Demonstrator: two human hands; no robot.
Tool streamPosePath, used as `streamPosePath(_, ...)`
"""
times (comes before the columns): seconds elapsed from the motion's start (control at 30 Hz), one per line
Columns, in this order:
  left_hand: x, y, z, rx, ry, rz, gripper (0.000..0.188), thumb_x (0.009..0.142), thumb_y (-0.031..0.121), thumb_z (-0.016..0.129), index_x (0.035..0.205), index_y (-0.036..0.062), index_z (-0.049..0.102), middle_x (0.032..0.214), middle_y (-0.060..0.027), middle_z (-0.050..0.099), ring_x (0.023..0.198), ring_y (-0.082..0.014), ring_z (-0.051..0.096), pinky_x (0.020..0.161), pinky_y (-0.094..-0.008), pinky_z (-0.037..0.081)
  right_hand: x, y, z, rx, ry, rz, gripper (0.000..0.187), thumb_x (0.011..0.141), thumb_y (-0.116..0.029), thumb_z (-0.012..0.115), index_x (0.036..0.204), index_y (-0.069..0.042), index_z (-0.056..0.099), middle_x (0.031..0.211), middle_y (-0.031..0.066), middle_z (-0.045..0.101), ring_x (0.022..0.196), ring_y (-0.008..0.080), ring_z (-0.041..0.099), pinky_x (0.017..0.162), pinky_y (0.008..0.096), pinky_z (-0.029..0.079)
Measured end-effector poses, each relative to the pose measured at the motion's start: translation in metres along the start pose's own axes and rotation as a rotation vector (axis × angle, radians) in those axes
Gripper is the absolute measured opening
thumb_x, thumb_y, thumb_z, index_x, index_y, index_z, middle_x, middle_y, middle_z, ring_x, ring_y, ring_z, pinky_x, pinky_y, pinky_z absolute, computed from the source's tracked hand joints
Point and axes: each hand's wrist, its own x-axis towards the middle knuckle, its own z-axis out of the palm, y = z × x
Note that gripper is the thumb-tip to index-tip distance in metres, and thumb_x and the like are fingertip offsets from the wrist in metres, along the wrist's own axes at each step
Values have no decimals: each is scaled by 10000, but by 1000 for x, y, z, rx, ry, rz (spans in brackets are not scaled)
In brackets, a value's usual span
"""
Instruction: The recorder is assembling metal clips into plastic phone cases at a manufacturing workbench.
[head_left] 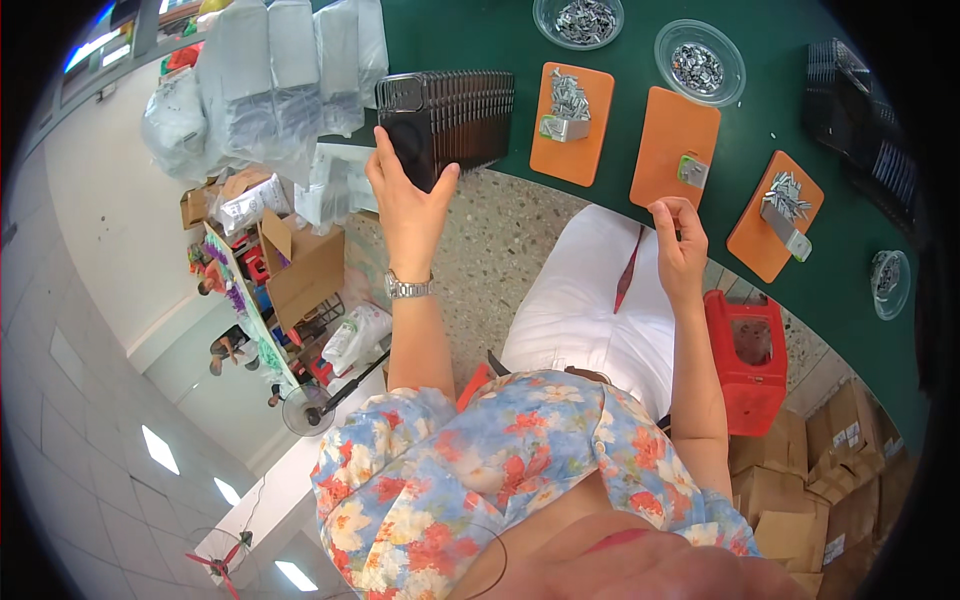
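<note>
Left hand spread wide at dark case; right hand pinched narrow

Clock positions taken from centre of view.

Left hand (410,215), 11 o'clock: thumb and fingers wide apart about the lower part of a dark, glossy, translucent phone case (405,125). Fingers lie along the case's left edge; thumb stands out by its right. Firmness of grip: cannot tell. The case fronts an upright row of similar brownish-black cases (475,115) on the dark-green table (470,40), 12 o'clock.

Right hand (682,245), between 2 and 3: narrow, thumb and fingertip brought together at the near edge of a plain orange rectangular board (675,130). Contents of pinch, if any: cannot tell. This board bears a small silver block with a green side (692,170).

Second orange board (565,162), 1 o'clock: loose silvery metal pieces (568,95) beside a metal block. Third orange board (753,245), between 2 and 3, tilted in view, similarly loaded.

Clear round plastic bowl (735,82) of small metal pieces, between 1 and 2. Red plastic stool (725,400), between 3 and 4.
</note>
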Motion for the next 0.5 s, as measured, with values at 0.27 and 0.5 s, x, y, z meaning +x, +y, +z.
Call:
streamPosePath(0.27, 0, -37, 4, -170, -38, -84, 1122, 688, 297, 842, 1505, 5, 130, 1378, -245, 365, 1281, -375, 375, 1080, -414, 307, -9, 16, 8, 6, -55, 62, 194, 936, -163, 596, 870, 20, 603, 791, 48, 560, 688, 110, 502, 601, 246, 395)
streamPosePath(0.5, 7, -48, 12, -161, -33, -116, 1162, 688, 343, 839, 1500, -21, 92, 1425, -282, 318, 1318, -396, 332, 1098, -435, 282, 1, 12, 4, -67, -134, 75, 182, 913, -158, 617, 869, 19, 606, 792, 93, 581, 704, 183, 549, 640, 284, 439)
